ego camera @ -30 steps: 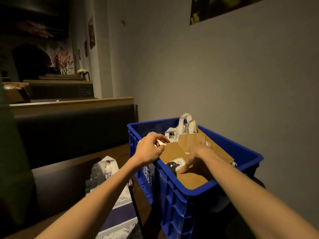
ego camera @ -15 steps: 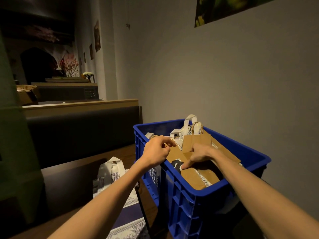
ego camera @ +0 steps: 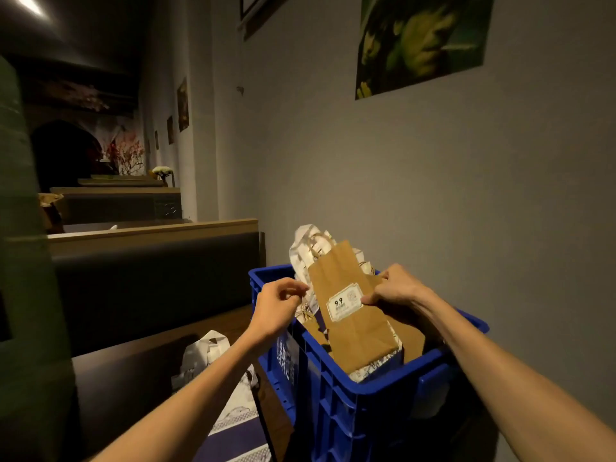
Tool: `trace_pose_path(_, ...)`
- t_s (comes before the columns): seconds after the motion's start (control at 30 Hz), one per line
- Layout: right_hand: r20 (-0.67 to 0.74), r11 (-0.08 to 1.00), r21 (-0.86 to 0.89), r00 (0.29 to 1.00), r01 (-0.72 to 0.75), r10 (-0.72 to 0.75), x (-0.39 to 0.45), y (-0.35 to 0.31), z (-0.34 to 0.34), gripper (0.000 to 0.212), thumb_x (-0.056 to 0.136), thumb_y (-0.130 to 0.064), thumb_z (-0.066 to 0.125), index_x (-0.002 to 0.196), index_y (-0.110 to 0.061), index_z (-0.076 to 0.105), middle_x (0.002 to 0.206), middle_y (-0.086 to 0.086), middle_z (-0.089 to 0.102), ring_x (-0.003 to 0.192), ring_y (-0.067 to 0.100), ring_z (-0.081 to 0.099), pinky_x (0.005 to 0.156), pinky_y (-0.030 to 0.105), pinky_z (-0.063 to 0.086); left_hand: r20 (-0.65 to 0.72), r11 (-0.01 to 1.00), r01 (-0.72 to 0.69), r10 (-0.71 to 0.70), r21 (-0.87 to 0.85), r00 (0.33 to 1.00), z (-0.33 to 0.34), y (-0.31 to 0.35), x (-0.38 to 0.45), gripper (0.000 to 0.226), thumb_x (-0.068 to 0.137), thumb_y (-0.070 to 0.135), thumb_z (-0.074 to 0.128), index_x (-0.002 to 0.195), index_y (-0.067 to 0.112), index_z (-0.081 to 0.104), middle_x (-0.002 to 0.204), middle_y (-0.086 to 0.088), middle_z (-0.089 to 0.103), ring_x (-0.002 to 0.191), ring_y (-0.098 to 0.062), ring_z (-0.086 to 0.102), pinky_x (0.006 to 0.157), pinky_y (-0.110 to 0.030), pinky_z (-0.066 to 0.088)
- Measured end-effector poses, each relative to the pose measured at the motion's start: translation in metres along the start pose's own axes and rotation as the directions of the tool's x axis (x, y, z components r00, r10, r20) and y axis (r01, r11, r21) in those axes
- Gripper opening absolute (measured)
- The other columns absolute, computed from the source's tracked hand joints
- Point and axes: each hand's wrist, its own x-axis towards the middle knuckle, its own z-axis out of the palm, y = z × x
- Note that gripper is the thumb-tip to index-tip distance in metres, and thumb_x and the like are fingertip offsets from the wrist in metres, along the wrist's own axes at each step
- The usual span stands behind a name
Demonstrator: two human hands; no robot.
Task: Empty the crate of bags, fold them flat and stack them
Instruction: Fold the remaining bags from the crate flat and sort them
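Note:
A blue plastic crate (ego camera: 336, 391) stands against the wall, holding several paper bags. A flat brown paper bag (ego camera: 353, 315) with a white label is tilted up out of the crate, its top pointing away. My right hand (ego camera: 396, 288) pinches its right edge, thumb by the label. My left hand (ego camera: 278, 305) holds the left side, fingers curled on the bag's edge or on the white bags beside it. White paper bags (ego camera: 308, 248) with handles stick up behind the brown one.
A white and navy bag (ego camera: 213, 358) lies on the dark wooden table (ego camera: 140, 368) left of the crate. Padded booth backs (ego camera: 150, 271) rise beyond. The grey wall (ego camera: 433, 211) runs close on the right.
The brown bag has been lifted and tilted up out of the crate, its label now facing me. Both hands rose with it, the right one shifting to the bag's right edge.

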Motion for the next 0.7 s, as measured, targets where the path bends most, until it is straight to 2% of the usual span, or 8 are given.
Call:
trace_pose_path(0.1, -0.139, 0.984, 0.165, 0.989, 0.067, -0.044, -0.019, -0.005, -0.026, 0.033, 0.068, -0.030, 0.090, 0.076, -0.008, 0.066, 0.083, 0.006, 0.075, 0.075, 0.017, 0.068, 0.076, 0.041, 0.058, -0.018, 0.994, 0.071, -0.073, -0.086, 0.997, -0.016, 0.011, -0.003, 0.032, 0.089, -0.007, 0.053, 0.096, 0.016, 0.073, 0.098, -0.004, 0.074, 0.095, -0.023, 0.069, 0.077, -0.035, 0.058)
trace_pose_path(0.17, -0.258, 0.958, 0.238, 0.961, 0.162, -0.098, -0.034, -0.013, -0.038, 0.031, 0.068, -0.035, 0.089, 0.078, -0.011, 0.072, 0.077, 0.001, 0.075, 0.075, 0.018, 0.069, 0.073, 0.037, 0.056, -0.015, 0.988, 0.103, -0.106, -0.115, 0.994, -0.027, 0.022, -0.006, 0.027, 0.091, -0.006, 0.054, 0.097, 0.016, 0.071, 0.101, -0.007, 0.072, 0.098, -0.025, 0.068, 0.072, -0.031, 0.057)
trace_pose_path(0.3, -0.376, 0.851, 0.394, 0.906, 0.347, -0.196, -0.067, -0.037, -0.049, 0.032, 0.068, -0.040, 0.089, 0.085, -0.018, 0.074, 0.085, -0.003, 0.076, 0.079, 0.013, 0.069, 0.071, 0.028, 0.054, 0.016, 0.967, 0.160, -0.160, -0.197, 0.987, -0.043, 0.051, -0.015, 0.020, 0.094, 0.018, 0.064, 0.114, 0.013, 0.066, 0.112, -0.017, 0.068, 0.095, -0.019, 0.064, 0.070, -0.027, 0.052)
trace_pose_path(0.4, -0.360, 0.713, 0.559, 0.898, 0.424, -0.251, -0.092, -0.063, -0.053, 0.032, 0.073, -0.029, 0.087, 0.097, -0.012, 0.075, 0.091, -0.001, 0.078, 0.080, 0.011, 0.074, 0.065, 0.020, 0.055, 0.098, 0.927, 0.204, -0.182, -0.314, 0.978, -0.059, 0.081, -0.026, 0.046, 0.090, 0.051, 0.059, 0.124, 0.019, 0.061, 0.120, -0.009, 0.067, 0.110, -0.023, 0.062, 0.086, -0.037, 0.049)
trace_pose_path(0.47, -0.317, 0.637, 0.638, 0.901, 0.433, -0.295, -0.105, -0.081, -0.051, 0.039, 0.073, -0.028, 0.087, 0.104, -0.009, 0.073, 0.096, 0.000, 0.078, 0.089, 0.016, 0.075, 0.076, 0.028, 0.058, 0.154, 0.894, 0.188, -0.137, -0.405, 0.979, -0.073, 0.104, -0.036, 0.051, 0.091, 0.060, 0.049, 0.125, 0.024, 0.062, 0.118, -0.005, 0.071, 0.112, -0.024, 0.064, 0.095, -0.043, 0.046)
trace_pose_path(0.53, -0.270, 0.583, 0.696, 0.905, 0.420, -0.329, -0.115, -0.095, -0.042, 0.045, 0.074, -0.027, 0.086, 0.111, -0.005, 0.071, 0.101, 0.003, 0.078, 0.096, 0.022, 0.074, 0.089, 0.039, 0.058, 0.193, 0.863, 0.162, -0.077, -0.479, 0.978, -0.088, 0.125, -0.048, 0.047, 0.095, 0.059, 0.043, 0.125, 0.029, 0.063, 0.117, -0.001, 0.073, 0.111, -0.022, 0.067, 0.094, -0.043, 0.048)
trace_pose_path(0.6, -0.215, 0.555, 0.730, 0.905, 0.399, -0.367, -0.126, -0.107, -0.025, 0.040, 0.078, -0.023, 0.084, 0.109, -0.002, 0.070, 0.103, 0.005, 0.078, 0.098, 0.023, 0.074, 0.091, 0.040, 0.057, 0.195, 0.834, 0.180, -0.089, -0.522, 0.977, -0.102, 0.139, -0.059, 0.042, 0.098, 0.053, 0.043, 0.124, 0.027, 0.064, 0.117, -0.001, 0.073, 0.108, -0.022, 0.069, 0.086, -0.041, 0.053)
trace_pose_path(0.7, -0.121, 0.583, 0.723, 0.899, 0.370, -0.421, -0.140, -0.119, 0.010, 0.024, 0.084, -0.020, 0.078, 0.106, -0.012, 0.071, 0.104, 0.003, 0.077, 0.096, 0.018, 0.074, 0.084, 0.033, 0.058, 0.036, 0.860, 0.198, -0.205, -0.470, 0.978, -0.121, 0.142, -0.080, 0.028, 0.102, 0.038, 0.049, 0.108, 0.017, 0.066, 0.104, -0.005, 0.075, 0.095, -0.022, 0.070, 0.075, -0.035, 0.056)
